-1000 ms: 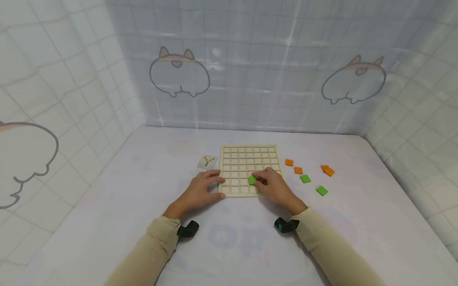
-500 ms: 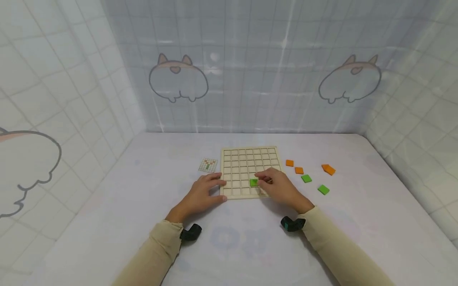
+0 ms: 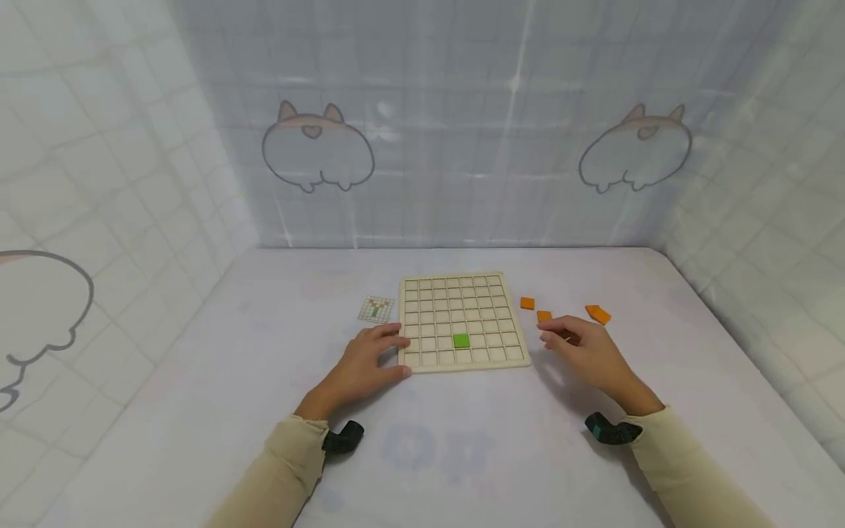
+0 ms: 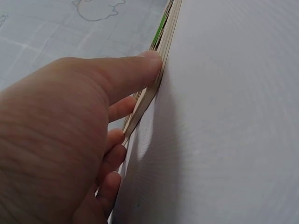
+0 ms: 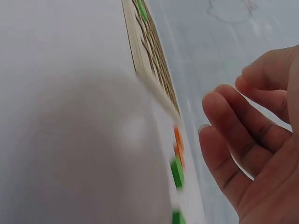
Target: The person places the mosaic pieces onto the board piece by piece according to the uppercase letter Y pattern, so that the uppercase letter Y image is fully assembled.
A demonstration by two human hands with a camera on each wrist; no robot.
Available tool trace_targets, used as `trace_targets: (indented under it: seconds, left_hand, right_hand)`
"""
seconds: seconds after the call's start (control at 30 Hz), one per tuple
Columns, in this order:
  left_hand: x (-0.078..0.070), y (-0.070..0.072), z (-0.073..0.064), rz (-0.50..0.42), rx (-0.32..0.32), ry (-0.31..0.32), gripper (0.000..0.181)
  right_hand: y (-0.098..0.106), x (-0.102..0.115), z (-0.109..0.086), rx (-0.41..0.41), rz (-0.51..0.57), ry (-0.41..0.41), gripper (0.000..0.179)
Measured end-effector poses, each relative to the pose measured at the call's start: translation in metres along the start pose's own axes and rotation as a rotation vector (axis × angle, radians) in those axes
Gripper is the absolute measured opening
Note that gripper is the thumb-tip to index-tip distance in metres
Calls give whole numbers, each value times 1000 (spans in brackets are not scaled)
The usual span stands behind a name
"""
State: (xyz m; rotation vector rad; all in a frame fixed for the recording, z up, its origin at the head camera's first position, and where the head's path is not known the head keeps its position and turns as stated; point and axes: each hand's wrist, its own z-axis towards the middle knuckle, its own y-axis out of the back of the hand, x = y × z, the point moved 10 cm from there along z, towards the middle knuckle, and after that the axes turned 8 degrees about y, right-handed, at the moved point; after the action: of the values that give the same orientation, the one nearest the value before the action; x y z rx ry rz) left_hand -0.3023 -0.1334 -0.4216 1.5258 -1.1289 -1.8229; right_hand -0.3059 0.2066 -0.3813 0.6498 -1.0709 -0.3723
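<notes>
A wooden grid board (image 3: 485,292) lies on the table, with one green square tile (image 3: 461,341) in a cell of its near part. My left hand (image 3: 361,367) rests at the board's near left corner. Its thumb (image 4: 126,72) lies straight against the near edge, its other fingers along the left side. Just off the board's right side hovers my right hand (image 3: 590,359), fingers loosely bent and nothing between them. Close ahead of its fingertips is an orange tile (image 3: 544,316). Two loose green tiles, one of them a green tile (image 5: 177,172), show below that hand in the right wrist view.
Another orange tile (image 3: 527,303) lies beside the board's right edge. Farther right are overlapping orange pieces (image 3: 598,314). Left of the board lies a small pattern card (image 3: 376,309). White patterned curtains (image 3: 449,147) stand behind and at both sides.
My right hand has let go of the green tile, which stays in its cell, and has moved right off the board over the loose green tiles. The left hand keeps its place at the corner.
</notes>
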Motion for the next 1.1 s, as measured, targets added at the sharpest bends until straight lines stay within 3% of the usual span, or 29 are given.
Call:
trace_targets:
  seconds: [0.23,0.5,0.9,1.1]
  left_hand:
    - [0,1,2,12,-14,-29,51]
    - [8,0,0,-3,-4,-5,50]
    - [4,-1,-1,-33,-9,-7,50]
    - [2,-1,-2,-26,-12,-10,49]
  right_hand:
    - [38,-36,-19,-83,-108,-80,27]
    - [48,-66,-28,-134,-136,-136,29]
    - [43,-70,-27,10,-240,-166,28]
    - [38,-68,-27,115,-222,-162,33]
